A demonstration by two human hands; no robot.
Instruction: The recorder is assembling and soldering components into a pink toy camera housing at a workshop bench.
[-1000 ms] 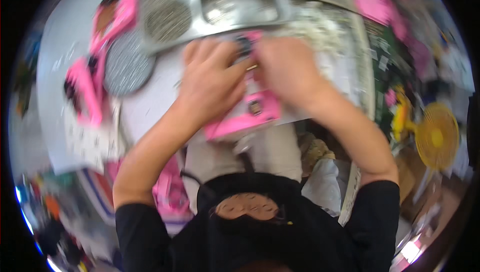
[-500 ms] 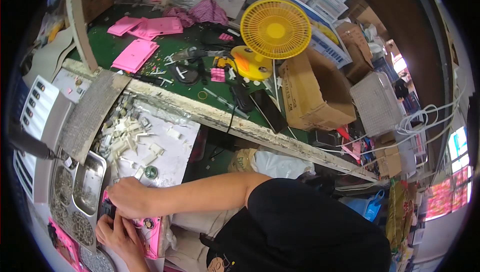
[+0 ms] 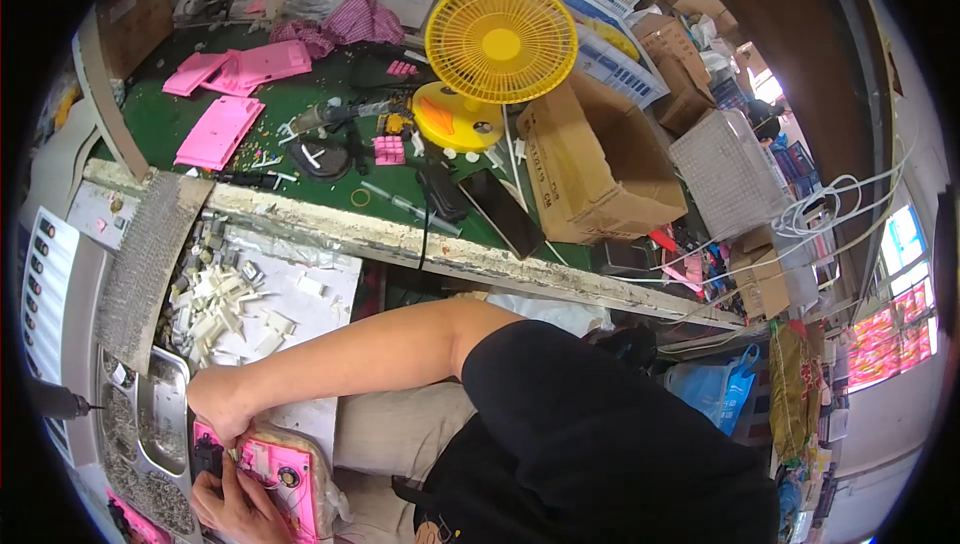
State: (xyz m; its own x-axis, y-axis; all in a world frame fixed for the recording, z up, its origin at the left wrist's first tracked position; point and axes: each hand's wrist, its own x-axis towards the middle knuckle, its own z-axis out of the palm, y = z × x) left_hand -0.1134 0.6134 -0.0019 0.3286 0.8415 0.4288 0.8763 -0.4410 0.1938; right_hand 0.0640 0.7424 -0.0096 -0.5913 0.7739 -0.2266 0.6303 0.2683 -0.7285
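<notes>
Both hands clenched on a pink plastic housing [image 3: 272, 479] at the lower left: right hand [image 3: 222, 406] pressing its upper edge, left hand [image 3: 232, 506] gripping from below, just beside a metal tray [image 3: 150, 424]. Yellow fan [image 3: 501, 41] well apart on the green desk [image 3: 170, 124].

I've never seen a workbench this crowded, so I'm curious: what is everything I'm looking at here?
Desk fan: one, yellow, back of the green bench.
Flat plastic panels: several, pink, bench's left part.
Cardboard box: one, brown, right of the fan.
Phone: one, dark, lying by the box.
Wire basket: one, grey, right of the box.
Small white plastic pieces: a heap, on the white sheet below the bench edge.
Metal tray: one, silver, lower left, holding small parts.
Pink casing: one, at the hands.
Right hand: on the casing's top.
Left hand: under the casing, bottom edge.
</notes>
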